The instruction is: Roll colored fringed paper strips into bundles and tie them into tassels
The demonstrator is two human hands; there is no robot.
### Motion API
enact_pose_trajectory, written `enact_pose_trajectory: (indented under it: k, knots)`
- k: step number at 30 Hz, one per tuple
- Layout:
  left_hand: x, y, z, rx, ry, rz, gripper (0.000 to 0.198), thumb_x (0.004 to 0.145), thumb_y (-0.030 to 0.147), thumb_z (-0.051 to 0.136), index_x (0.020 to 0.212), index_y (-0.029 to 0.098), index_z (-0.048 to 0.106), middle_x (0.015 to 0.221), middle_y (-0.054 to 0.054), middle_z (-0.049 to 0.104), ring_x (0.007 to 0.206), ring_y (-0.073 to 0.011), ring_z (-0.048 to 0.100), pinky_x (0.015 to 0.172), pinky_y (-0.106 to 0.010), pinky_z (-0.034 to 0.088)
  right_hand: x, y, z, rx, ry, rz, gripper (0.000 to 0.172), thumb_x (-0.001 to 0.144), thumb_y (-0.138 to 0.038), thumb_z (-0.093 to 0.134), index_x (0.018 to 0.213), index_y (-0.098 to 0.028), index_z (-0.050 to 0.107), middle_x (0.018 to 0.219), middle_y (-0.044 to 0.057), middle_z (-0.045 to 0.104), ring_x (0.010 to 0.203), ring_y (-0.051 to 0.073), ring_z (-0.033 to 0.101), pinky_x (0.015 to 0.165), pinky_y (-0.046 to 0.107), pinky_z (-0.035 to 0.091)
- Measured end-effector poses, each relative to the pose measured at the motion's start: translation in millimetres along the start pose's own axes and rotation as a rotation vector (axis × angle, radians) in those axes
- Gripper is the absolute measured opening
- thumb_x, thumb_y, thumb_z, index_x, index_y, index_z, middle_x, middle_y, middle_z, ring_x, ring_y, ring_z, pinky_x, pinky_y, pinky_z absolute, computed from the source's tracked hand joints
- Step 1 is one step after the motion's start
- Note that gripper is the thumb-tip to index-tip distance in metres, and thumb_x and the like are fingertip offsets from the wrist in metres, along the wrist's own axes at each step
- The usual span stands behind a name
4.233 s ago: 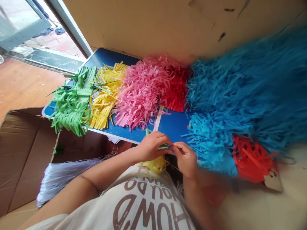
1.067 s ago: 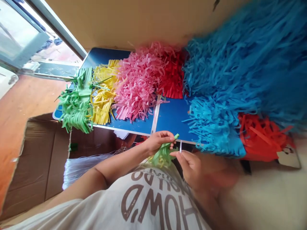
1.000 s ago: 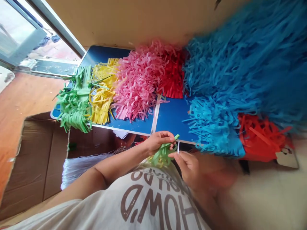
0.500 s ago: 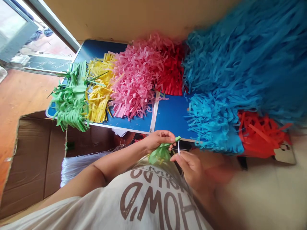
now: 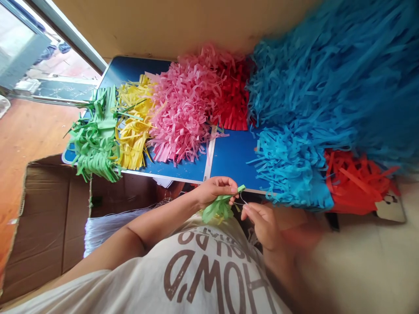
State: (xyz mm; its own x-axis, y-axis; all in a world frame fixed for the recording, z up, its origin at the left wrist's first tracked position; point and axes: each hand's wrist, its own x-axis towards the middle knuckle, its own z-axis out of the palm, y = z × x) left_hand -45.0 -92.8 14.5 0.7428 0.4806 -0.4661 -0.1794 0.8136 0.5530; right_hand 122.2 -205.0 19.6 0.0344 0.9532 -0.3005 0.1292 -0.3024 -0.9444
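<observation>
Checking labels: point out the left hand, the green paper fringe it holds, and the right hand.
Left hand (image 5: 216, 190): head view, point on the back of the hand.
Green paper fringe (image 5: 218, 209): head view, point on its bunched strips.
Right hand (image 5: 264, 227): head view, point on the middle of the hand.

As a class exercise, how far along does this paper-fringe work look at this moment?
Done: fringed paper lies heaped on the blue table in green, yellow, pink, red and blue.
In hand: the left hand holds a green fringed bunch; the right hand pinches a thin white thread.
Remaining: pale strands lie in the cardboard box; how much more is to come cannot be told.
</observation>
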Motion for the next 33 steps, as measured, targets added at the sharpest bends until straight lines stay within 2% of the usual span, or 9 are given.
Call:
enact_pose_trajectory:
  k: [10,17,24,29,33]
  knots:
    - [1.0,-2.5,1.5,0.038,0.031,0.008,0.04,0.061,0.035,0.09,0.075,0.01,0.063,0.069,-0.004,0.069,0.055,-0.0098,0.062,0.058,-0.022,0.05,0.6,7.6,0.0,0.125,-0.078,0.068,0.047,0.092,-0.048,0.052,0.056,-0.018,0.055,0.053,-0.003,0.041,0.052,0.01,0.034,0.055,0.028,0.026]
    - [0.1,-6.8,2.6,0.079,0.013,0.046,0.039,0.063,0.037,0.089,0.076,0.009,0.065,0.068,-0.004,0.068,0.056,-0.0095,0.062,0.059,-0.021,0.049,2.7,11.0,4.2,0.08,0.009,0.014,0.042,0.094,-0.049,0.052,0.067,-0.018,0.061,0.058,-0.003,0.042,0.055,0.01,0.033,0.055,0.027,0.024]
    - [1.1,-8.9,5.4,0.064,0.033,0.023,0.04,0.063,0.037,0.089,0.077,0.009,0.065,0.068,-0.004,0.068,0.056,-0.0098,0.062,0.059,-0.021,0.049,-0.2,10.6,7.0,0.175,0.103,0.02,0.039,0.096,-0.05,0.05,0.079,-0.019,0.068,0.059,-0.003,0.042,0.054,0.011,0.032,0.054,0.028,0.024]
    - [2.2,-9.3,5.7,-0.043,0.08,-0.021,0.038,0.061,0.032,0.09,0.077,0.009,0.065,0.069,-0.004,0.068,0.056,-0.0098,0.063,0.059,-0.021,0.051,-2.5,3.8,6.6,0.046,-0.006,-0.009,0.045,0.094,-0.05,0.05,0.064,-0.019,0.062,0.058,-0.002,0.046,0.057,0.012,0.037,0.058,0.028,0.029]
    - [3.2,-7.5,2.0,-0.137,0.068,-0.14,0.034,0.06,0.025,0.089,0.079,0.008,0.067,0.071,-0.005,0.069,0.055,-0.01,0.063,0.057,-0.021,0.054,-6.3,-0.2,5.4,0.002,-0.069,-0.044,0.044,0.095,-0.049,0.048,0.068,-0.021,0.067,0.062,0.0,0.053,0.062,0.014,0.043,0.062,0.029,0.033]
